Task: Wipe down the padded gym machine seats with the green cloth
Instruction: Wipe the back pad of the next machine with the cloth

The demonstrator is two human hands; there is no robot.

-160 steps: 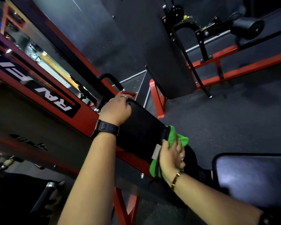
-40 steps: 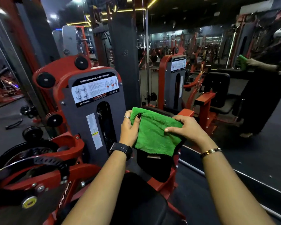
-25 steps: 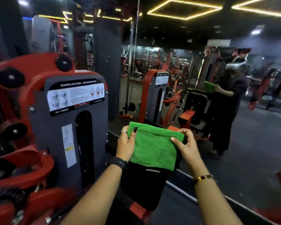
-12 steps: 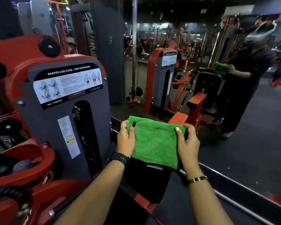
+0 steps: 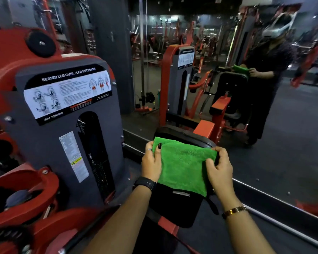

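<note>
The green cloth [image 5: 184, 165] is spread flat over the upper part of the black padded backrest [image 5: 178, 208] of a seated leg machine. My left hand [image 5: 151, 163] grips the cloth's left edge, thumb lying on top of it. My right hand [image 5: 218, 169] pinches the cloth's right edge at the pad's side. The pad's top rim [image 5: 187, 135] shows above the cloth, and its lower half hangs bare below.
The red and grey weight stack housing [image 5: 62, 125] with an instruction label stands close on the left. A wall mirror [image 5: 228, 70] ahead reflects the machine and a person holding the cloth. A metal rail [image 5: 275, 204] runs along the floor on the right.
Both hands keep hold of the cloth on the backrest. The view has dipped and drawn a little closer; my right fingers have curled more around the cloth's edge.
</note>
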